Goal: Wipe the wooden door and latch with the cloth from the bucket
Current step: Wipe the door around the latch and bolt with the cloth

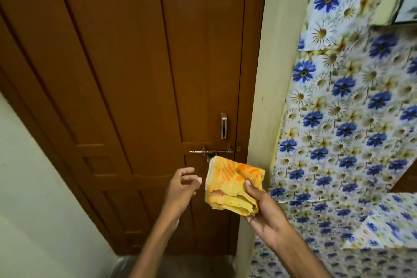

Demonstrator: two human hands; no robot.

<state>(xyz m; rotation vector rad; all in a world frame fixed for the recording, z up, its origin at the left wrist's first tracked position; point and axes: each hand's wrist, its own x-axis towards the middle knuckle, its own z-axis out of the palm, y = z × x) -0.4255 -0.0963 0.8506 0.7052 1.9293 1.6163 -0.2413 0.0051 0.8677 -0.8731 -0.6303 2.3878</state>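
My right hand (262, 204) holds the folded yellow and orange cloth (232, 184), thumb pressed on top and the other fingers curled underneath, so the bundle sits in my palm with its layered edges facing me. The cloth is raised in front of the wooden door (126, 70), its upper corner just below the latch (211, 152), and I cannot tell whether it touches the door or hangs slightly off it. My left hand (184, 184) is empty, fingers loosely spread and half curled, just beside the cloth on its left and apart from it.

The latch is a horizontal sliding bolt, worn and rusty looking, mounted low on the right side of the brown panelled door. Above it, also near the door's right edge, is a slim upright metal handle (223, 125). The door looks closed against a pale cream door frame (266, 97) on its right. Beyond the frame, the wall (343, 106) is covered in a sheet printed with blue and white flowers. To the left of the door a plain pale wall (33, 187) runs down to the floor
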